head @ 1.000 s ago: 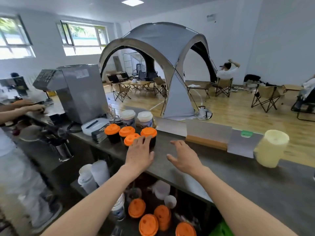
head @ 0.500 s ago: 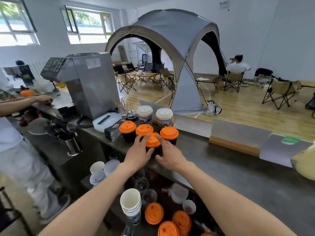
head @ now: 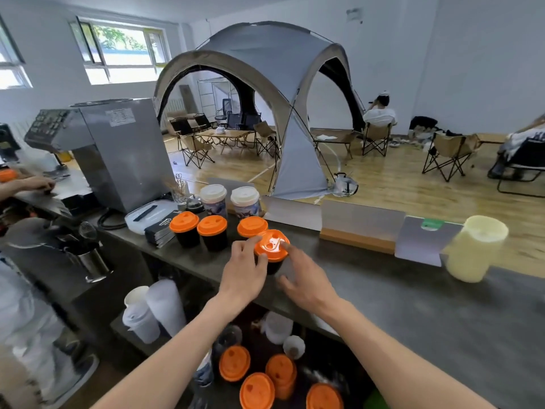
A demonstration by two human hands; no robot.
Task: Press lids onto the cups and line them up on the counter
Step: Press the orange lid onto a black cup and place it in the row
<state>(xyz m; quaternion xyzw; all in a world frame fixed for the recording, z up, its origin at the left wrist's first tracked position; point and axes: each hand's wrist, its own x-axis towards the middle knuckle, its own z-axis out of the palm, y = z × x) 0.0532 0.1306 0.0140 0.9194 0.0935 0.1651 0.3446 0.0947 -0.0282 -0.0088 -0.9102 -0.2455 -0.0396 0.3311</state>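
Three black cups with orange lids [head: 212, 235] stand in a row on the grey counter [head: 383, 290]. A fourth black cup with an orange lid [head: 272, 249] is nearer me, tilted slightly. My left hand [head: 243, 271] grips its left side, thumb at the lid rim. My right hand [head: 303, 278] is at the cup's right side with fingers spread, touching or just off it. Two white-lidded printed cups [head: 230, 199] stand behind the row.
A steel machine [head: 118, 149] stands at the left. Card stands [head: 362, 222] and a pale yellow container [head: 474, 246] line the far edge. Below the counter are loose orange lids [head: 256, 379] and stacked white cups [head: 141, 314]. Another person's hand [head: 35, 184] works far left.
Both hands pulled one orange-lidded cup out of the cluster toward the right and nearer me. The camera view shifted left and down, so the cups now sit more central.
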